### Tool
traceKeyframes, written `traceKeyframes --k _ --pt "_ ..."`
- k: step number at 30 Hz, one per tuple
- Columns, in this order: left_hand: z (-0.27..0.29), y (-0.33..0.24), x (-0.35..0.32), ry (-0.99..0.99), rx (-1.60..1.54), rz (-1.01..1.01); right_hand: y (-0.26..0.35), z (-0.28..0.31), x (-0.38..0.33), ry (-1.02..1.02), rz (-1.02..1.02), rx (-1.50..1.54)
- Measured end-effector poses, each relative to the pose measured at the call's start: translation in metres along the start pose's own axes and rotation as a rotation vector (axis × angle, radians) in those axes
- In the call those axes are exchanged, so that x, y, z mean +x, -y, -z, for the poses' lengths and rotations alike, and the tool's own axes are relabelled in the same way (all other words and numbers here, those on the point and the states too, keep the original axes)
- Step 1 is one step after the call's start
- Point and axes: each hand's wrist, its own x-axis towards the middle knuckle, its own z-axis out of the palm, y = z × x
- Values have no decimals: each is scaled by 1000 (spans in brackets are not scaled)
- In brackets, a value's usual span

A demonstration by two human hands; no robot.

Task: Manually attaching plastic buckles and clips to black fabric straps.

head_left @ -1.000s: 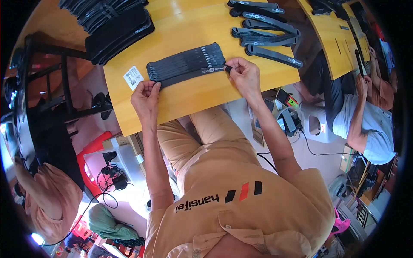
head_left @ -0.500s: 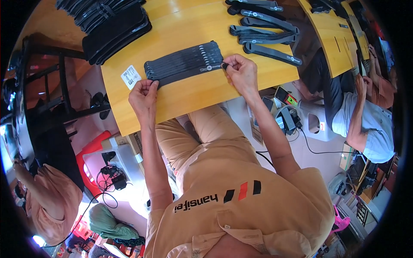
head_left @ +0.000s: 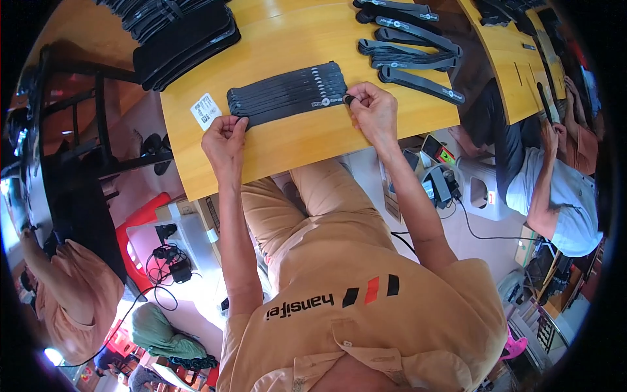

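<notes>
On the yellow table (head_left: 281,147) lies a row of flat black straps (head_left: 284,91), overlapped side by side, with pale print near their right ends. Thumb and fingers of my left hand (head_left: 225,144) are closed on the left end of the nearest strap. At its other end, my right hand (head_left: 375,112) pinches the dark strap tip, with the fingers curled in. The strap runs nearly straight between both hands, flat along the near side of the row.
A white printed label (head_left: 205,111) lies left of the row. Stacked black straps (head_left: 189,49) fill the far left, and several looped straps (head_left: 418,55) lie at the far right. A black metal frame (head_left: 101,117) stands left of the table. Other people sit on both sides.
The whole view has shifted slightly, so the table and straps sit a little farther right. Both hands keep their hold on the nearest strap's ends.
</notes>
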Motion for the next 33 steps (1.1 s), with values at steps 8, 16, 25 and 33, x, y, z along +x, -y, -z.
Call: traceKeyframes --k 8,16,25,33 --pt "-1 6 2 -25 88 -31 -7 -2 1 -31 41 5" --pt "-1 3 2 -9 39 17 -6 -1 1 -45 25 -4" --pt "-1 1 1 1 38 19 -9 -2 1 -40 98 -32" --pt "-1 4 4 -48 205 -49 -8 -5 4 -74 104 -100"
